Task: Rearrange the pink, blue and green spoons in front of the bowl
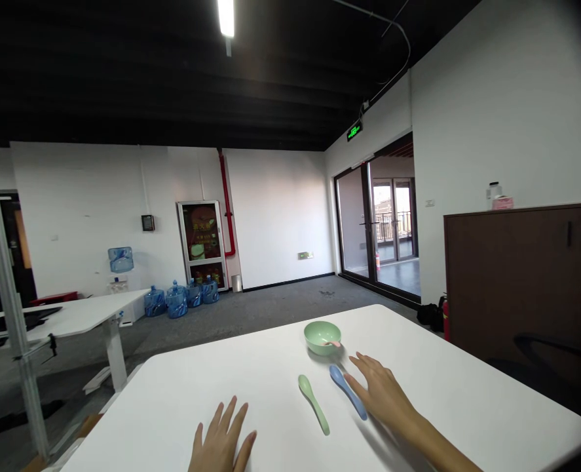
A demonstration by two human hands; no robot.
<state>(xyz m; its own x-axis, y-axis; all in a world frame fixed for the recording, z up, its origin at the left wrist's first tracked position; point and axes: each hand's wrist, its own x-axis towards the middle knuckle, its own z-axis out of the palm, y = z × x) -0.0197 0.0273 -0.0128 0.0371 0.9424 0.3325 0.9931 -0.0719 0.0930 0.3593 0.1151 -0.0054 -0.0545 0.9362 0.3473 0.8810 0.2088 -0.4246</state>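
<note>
On the white table (467,400) a green bowl (322,336) stands with a pink spoon (332,343) inside it. Just in front of the bowl lie a green spoon (314,403) and a blue spoon (348,391), side by side. My right hand (378,390) lies open on the table, fingers stretched, its fingertips touching or almost touching the blue spoon. My left hand (221,442) rests flat and open near the front edge, apart from the spoons and holding nothing.
A dark wooden cabinet (521,282) stands at the right with a black chair (555,357) before it. A second white desk (74,314) is at the left, behind a metal post (10,308). Blue water jugs (177,298) line the far wall. Glass doors (378,223) are beyond.
</note>
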